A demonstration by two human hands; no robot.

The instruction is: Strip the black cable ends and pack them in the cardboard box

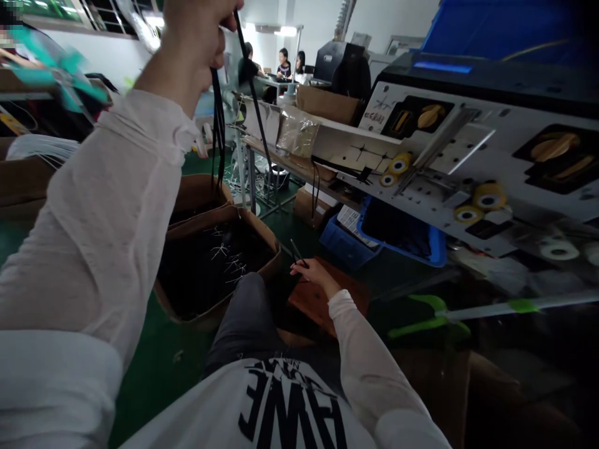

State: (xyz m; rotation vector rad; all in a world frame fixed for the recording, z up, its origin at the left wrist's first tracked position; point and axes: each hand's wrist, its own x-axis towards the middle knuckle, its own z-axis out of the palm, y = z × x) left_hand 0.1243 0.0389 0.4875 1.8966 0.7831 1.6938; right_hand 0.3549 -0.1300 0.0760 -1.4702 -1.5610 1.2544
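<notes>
Raised high at the upper left, my left hand point(199, 40) is closed around several black cables point(218, 131), which hang down toward a cardboard box. Lower down, near the middle, my right hand point(311, 274) pinches a thin dark cable end point(299, 254); its full length is too dark to make out. Beside my knee stands an open cardboard box point(276, 252) filled with black cables whose pale stripped ends point(231, 265) show. Below my right hand is an orange-brown surface point(322, 299), partly covered by the hand.
A machine point(440, 156) with yellow rollers and a bench point(281, 163) occupy the right side. Beneath are blue bins point(350, 240). A green-ended metal leg point(468, 315) juts in at right. Another cardboard box point(206, 187) stands behind. People point(284, 65) sit at a far table.
</notes>
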